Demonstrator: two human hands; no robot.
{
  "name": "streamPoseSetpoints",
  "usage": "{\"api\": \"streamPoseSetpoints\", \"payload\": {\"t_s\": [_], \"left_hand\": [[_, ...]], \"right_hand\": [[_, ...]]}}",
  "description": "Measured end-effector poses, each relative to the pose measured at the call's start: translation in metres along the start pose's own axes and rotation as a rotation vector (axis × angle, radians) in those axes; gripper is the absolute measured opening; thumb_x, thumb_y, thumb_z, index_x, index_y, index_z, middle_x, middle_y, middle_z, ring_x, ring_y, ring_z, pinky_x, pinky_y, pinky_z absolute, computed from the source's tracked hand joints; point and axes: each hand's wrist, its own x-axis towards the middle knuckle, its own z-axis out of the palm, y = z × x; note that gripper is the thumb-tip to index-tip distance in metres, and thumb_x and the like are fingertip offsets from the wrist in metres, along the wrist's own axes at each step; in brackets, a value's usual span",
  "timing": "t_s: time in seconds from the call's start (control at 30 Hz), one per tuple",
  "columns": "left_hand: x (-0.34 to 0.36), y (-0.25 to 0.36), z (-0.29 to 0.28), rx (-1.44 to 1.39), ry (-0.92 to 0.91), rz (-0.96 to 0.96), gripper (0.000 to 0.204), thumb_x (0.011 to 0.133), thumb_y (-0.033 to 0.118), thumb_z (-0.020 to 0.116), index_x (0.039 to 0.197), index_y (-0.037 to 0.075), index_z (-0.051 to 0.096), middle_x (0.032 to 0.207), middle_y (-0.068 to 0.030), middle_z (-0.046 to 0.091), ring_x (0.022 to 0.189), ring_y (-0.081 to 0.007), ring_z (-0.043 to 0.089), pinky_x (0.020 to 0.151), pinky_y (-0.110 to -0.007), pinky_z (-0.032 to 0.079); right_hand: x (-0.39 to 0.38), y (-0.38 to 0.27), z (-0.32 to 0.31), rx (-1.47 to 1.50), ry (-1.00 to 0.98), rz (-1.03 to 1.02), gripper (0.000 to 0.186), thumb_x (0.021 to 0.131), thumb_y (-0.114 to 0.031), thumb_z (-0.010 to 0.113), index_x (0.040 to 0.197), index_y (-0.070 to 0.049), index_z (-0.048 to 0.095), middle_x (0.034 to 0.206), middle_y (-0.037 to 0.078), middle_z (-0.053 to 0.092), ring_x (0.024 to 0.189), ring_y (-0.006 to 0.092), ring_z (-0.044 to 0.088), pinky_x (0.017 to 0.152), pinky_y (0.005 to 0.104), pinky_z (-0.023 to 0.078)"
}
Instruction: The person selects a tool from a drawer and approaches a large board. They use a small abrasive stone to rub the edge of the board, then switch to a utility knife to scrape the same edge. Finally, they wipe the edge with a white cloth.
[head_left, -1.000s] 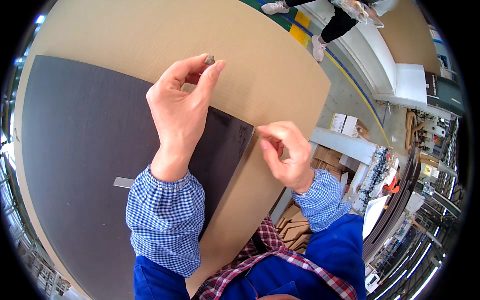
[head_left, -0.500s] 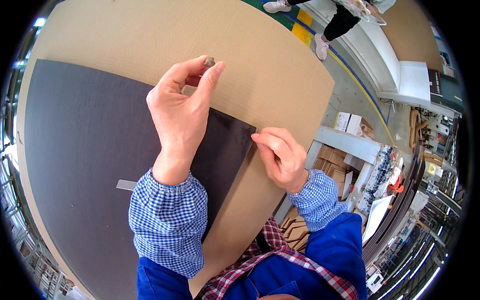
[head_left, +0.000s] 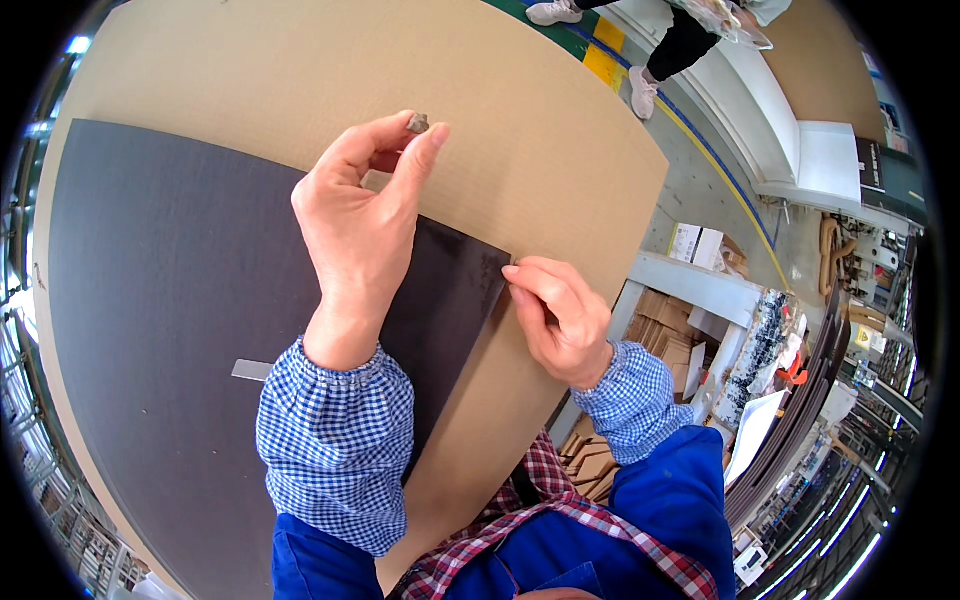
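A dark grey-brown flat panel (head_left: 190,300) lies on a larger tan cardboard sheet (head_left: 540,130). Above the panel's far edge, my left hand (head_left: 360,215) pinches a small grey-brown lump (head_left: 418,124) between thumb and index finger. Its exact kind is too small to tell. My right hand (head_left: 563,318) is closed at the panel's right corner, its index fingertip against the corner. Whatever it may hold there is hidden by the fingers. A thin pale metallic strip (head_left: 250,370) rests on the panel, beside my left sleeve.
At the far right a person's legs (head_left: 685,45) and pale shoes stand on the floor near a yellow and blue line. To my right, a grey frame (head_left: 700,285) holds folded cardboard (head_left: 660,330). A white box (head_left: 695,245) sits behind it.
Both hands stay almost in place. My right hand's fingers shift very slightly at the corner; the lump in my left hand turns a little.
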Motion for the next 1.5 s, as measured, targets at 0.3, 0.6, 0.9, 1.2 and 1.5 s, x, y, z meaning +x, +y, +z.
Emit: {"api": "streamPoseSetpoints", "payload": {"t_s": [0.3, 0.6, 0.9, 1.2, 1.5], "left_hand": [[-0.0017, 0.0004, 0.0002, -0.007, 0.0, 0.008, 0.022, 0.081, 0.013, 0.075, 0.094, -0.003, 0.069, 0.077, -0.0043, 0.068, 0.07, -0.0078, 0.06, 0.065, -0.021, 0.049], [-0.0018, -0.0006, 0.0002, 0.003, -0.005, 0.028, 0.021, 0.08, 0.013, 0.075, 0.094, -0.002, 0.07, 0.077, -0.0045, 0.069, 0.07, -0.0082, 0.061, 0.065, -0.022, 0.05], [-0.0021, 0.0013, 0.0005, -0.001, 0.001, 0.011, 0.02, 0.08, 0.012, 0.075, 0.093, -0.003, 0.07, 0.077, -0.0046, 0.069, 0.069, -0.0081, 0.061, 0.064, -0.022, 0.05], [-0.0013, -0.0007, -0.0001, 0.004, 0.008, 0.024, 0.021, 0.079, 0.012, 0.076, 0.092, -0.003, 0.07, 0.077, -0.0046, 0.069, 0.069, -0.0084, 0.061, 0.064, -0.022, 0.05], [-0.0018, -0.002, -0.0003, -0.001, -0.005, 0.032, 0.02, 0.08, 0.013, 0.076, 0.093, -0.002, 0.07, 0.078, -0.0052, 0.069, 0.07, -0.0087, 0.061, 0.064, -0.022, 0.05]], "right_hand": [[-0.0034, -0.0018, 0.0006, 0.061, 0.012, 0.026, 0.025, 0.076, 0.009, 0.069, 0.098, -0.001, 0.062, 0.09, 0.013, 0.065, 0.066, 0.0157, 0.062, 0.054, 0.0235, 0.048], [-0.0054, -0.0013, 0.0023, 0.027, 0.035, 0.036, 0.025, 0.075, 0.008, 0.069, 0.097, -0.003, 0.062, 0.09, 0.012, 0.064, 0.068, 0.0219, 0.065, 0.054, 0.0275, 0.051], [-0.0032, -0.0017, 0.0028, 0.024, 0.048, 0.039, 0.025, 0.075, 0.008, 0.069, 0.096, -0.002, 0.062, 0.091, 0.012, 0.064, 0.067, 0.0217, 0.064, 0.053, 0.0275, 0.051], [-0.0023, -0.0035, 0.004, -0.01, 0.057, 0.006, 0.025, 0.076, 0.009, 0.067, 0.097, -0.002, 0.062, 0.092, 0.012, 0.064, 0.067, 0.0212, 0.065, 0.053, 0.0279, 0.051], [-0.0049, -0.0036, 0.0058, 0.004, 0.071, 0.037, 0.024, 0.076, 0.01, 0.066, 0.097, -0.001, 0.062, 0.092, 0.013, 0.064, 0.066, 0.0205, 0.064, 0.053, 0.0273, 0.051]]}}
